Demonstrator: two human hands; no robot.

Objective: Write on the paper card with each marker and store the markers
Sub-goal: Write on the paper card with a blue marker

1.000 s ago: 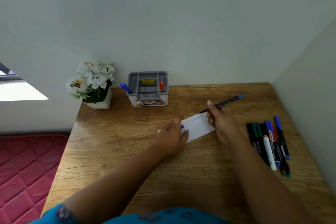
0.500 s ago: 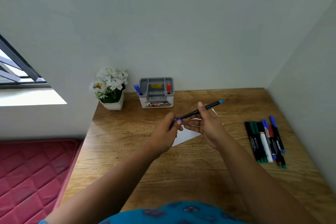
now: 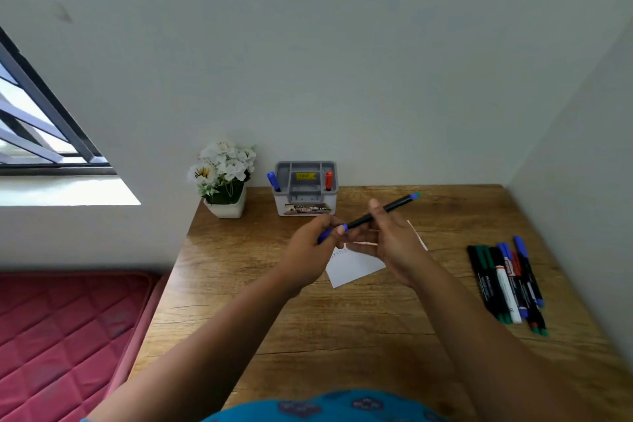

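The right hand (image 3: 394,243) has lifted the blue marker (image 3: 373,214) off the paper card (image 3: 356,265) – which lies on the bench (image 3: 342,336) below both hands – and the left hand (image 3: 308,250) now pinches its cap onto the tip, each grip curled round it, so writing looks done and storing in the organizer (image 3: 306,188) at 12 o'clock comes next.
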